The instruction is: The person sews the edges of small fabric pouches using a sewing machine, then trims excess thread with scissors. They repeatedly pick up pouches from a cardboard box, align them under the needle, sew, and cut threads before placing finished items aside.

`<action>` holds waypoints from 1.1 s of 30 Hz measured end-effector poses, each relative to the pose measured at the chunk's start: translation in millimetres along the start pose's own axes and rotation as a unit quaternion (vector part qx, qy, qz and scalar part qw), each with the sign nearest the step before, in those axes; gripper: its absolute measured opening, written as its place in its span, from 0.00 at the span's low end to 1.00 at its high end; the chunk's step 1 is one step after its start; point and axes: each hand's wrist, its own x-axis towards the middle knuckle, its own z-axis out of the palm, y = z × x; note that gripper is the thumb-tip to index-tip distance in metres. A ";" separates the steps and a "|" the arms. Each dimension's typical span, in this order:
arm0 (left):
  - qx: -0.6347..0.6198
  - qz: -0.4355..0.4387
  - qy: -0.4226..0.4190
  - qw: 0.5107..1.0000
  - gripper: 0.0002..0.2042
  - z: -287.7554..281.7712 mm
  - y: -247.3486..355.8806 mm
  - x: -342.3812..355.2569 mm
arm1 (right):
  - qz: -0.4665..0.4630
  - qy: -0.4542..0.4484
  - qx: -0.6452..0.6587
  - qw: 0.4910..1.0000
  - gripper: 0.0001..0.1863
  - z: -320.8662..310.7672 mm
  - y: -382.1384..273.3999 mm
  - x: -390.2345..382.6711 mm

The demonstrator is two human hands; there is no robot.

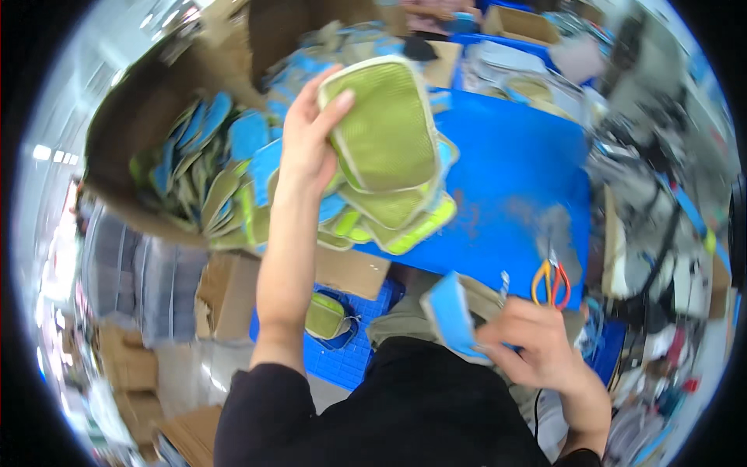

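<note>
My left hand (315, 128) holds up a green mesh fabric piece (385, 128) with pale edging, rounded at the corners like a pouch panel, its thumb across the front. Below it, more green and blue fabric pieces (389, 226) overlap in a pile at the table's left side. Low at the table's front edge, my right hand (537, 342) is closed on a blue fabric piece with a pale border (450, 315). A thin metallic tip (504, 282) shows just above the right fingers; blur hides what it belongs to. Scissors with orange and red handles (551, 284) lie near that hand.
A large cardboard box (117, 156) full of blue and green pieces stands at the left. The blue tabletop (513, 163) stretches ahead. A blue crate (331, 362) below holds a green pouch (325, 315). Far off, a person in pink (428, 15) sits behind blue bins.
</note>
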 end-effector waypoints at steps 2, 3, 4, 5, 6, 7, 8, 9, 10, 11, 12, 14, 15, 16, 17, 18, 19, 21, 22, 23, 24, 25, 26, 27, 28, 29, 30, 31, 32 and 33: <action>-0.106 -0.048 -0.042 0.992 0.28 28.0 -18.0 -36.8 | -0.077 0.044 -0.010 0.996 0.08 -4.9 -2.2 8.0; -0.164 -0.073 -0.054 0.982 0.29 41.9 -31.9 -54.4 | -0.078 0.089 -0.056 0.991 0.08 -8.8 -4.5 7.5; -0.216 -0.099 -0.061 0.969 0.29 52.9 -43.3 -70.1 | -0.077 0.143 -0.098 0.982 0.08 -12.6 -6.2 8.9; -0.251 -0.125 -0.082 0.956 0.30 58.6 -56.0 -86.4 | -0.077 0.155 -0.173 0.969 0.08 -23.7 -3.7 7.4; -0.282 -0.148 -0.099 0.943 0.31 62.6 -69.4 -102.9 | -0.089 0.210 -0.189 0.955 0.07 -29.0 2.5 9.2; -0.322 -0.167 -0.120 0.924 0.31 69.7 -84.0 -113.2 | -0.064 0.233 -0.192 0.951 0.07 -35.0 5.6 5.7; -0.335 -0.182 -0.111 0.918 0.32 75.4 -98.5 -122.5 | -0.037 0.242 -0.153 0.957 0.06 -37.0 15.1 -1.0; -0.344 -0.194 -0.097 0.913 0.33 80.6 -108.4 -130.2 | -0.013 0.251 -0.110 0.962 0.06 -37.7 26.7 -5.0; -0.352 -0.205 -0.081 0.909 0.34 85.2 -115.8 -136.8 | 0.029 0.250 -0.042 0.967 0.05 -37.1 34.6 -11.7; -0.339 -0.209 -0.073 0.914 0.29 89.1 -120.5 -142.4 | 0.027 0.268 -0.065 0.961 0.05 -35.5 37.3 -20.4; -0.198 -0.151 -0.032 0.968 0.27 92.2 -122.5 -146.1 | 0.024 0.280 -0.085 0.956 0.05 -33.1 39.5 -26.8; 0.098 -0.022 0.052 0.994 0.22 96.7 -126.5 -150.8 | 0.027 0.296 -0.124 0.947 0.05 -30.2 41.8 -37.1; 0.156 0.087 0.120 0.977 0.12 105.9 -117.4 -151.3 | 0.028 0.299 -0.137 0.944 0.05 -31.0 40.1 -39.7; 0.175 0.099 0.012 0.979 0.12 110.8 -104.7 -148.9 | 0.031 0.301 -0.152 0.941 0.05 -29.7 39.9 -41.8; 0.192 0.109 -0.097 0.970 0.13 115.7 -88.1 -143.9 | 0.026 0.303 -0.166 0.938 0.05 -28.7 40.4 -41.4; 0.200 0.116 -0.207 0.951 0.14 124.3 -74.6 -139.1 | 0.024 0.304 -0.184 0.934 0.05 -28.0 40.4 -42.6; 0.179 0.021 -0.319 0.930 0.17 139.3 -61.4 -128.7 | 0.019 0.303 -0.198 0.932 0.05 -26.9 40.3 -41.0; 0.115 -0.172 -0.422 0.883 0.19 153.7 -77.6 -109.7 | 0.030 0.304 -0.212 0.928 0.06 -25.9 43.6 -43.4; 0.081 -0.264 -0.463 0.842 0.20 155.4 -85.5 -102.0 | 0.032 0.303 -0.217 0.927 0.06 -25.4 47.6 -42.8; 0.098 -0.309 -0.392 0.861 0.16 144.1 -109.0 -104.1 | 0.038 0.297 -0.213 0.930 0.06 -26.3 50.8 -41.9; 0.100 -0.316 -0.400 0.855 0.15 143.4 -114.2 -103.3 | 0.052 0.294 -0.208 0.931 0.06 -27.3 54.9 -45.2; 0.102 -0.322 -0.408 0.848 0.14 143.8 -115.8 -101.0 | 0.065 0.291 -0.204 0.932 0.06 -28.6 59.2 -47.8; 0.105 -0.329 -0.415 0.842 0.12 144.4 -116.1 -98.2 | 0.078 0.291 -0.195 0.933 0.06 -30.5 63.8 -49.6; 0.111 -0.323 -0.427 0.837 0.10 147.4 -113.8 -95.5 | 0.094 0.295 -0.187 0.932 0.06 -32.4 66.3 -52.9; 0.120 -0.314 -0.438 0.834 0.09 150.8 -108.6 -89.4 | 0.108 0.299 -0.178 0.931 0.06 -34.0 70.6 -54.6; 0.129 -0.305 -0.450 0.829 0.08 154.1 -103.7 -83.7 | 0.118 0.297 -0.173 0.932 0.06 -34.9 75.1 -57.0; 0.141 -0.294 -0.460 0.826 0.08 155.3 -99.3 -78.6 | 0.129 0.295 -0.159 0.933 0.06 -35.3 79.1 -57.1; 0.185 -0.260 -0.438 0.841 0.08 154.7 -97.5 -77.1 | 0.141 0.293 -0.144 0.935 0.06 -35.6 82.8 -57.2; 0.214 -0.228 -0.435 0.844 0.08 155.8 -94.5 -75.1 | 0.152 0.291 -0.130 0.936 0.06 -35.7 86.2 -57.3; 0.243 -0.193 -0.432 0.847 0.08 157.0 -89.7 -72.2 | 0.161 0.296 -0.108 0.935 0.06 -34.6 89.1 -56.3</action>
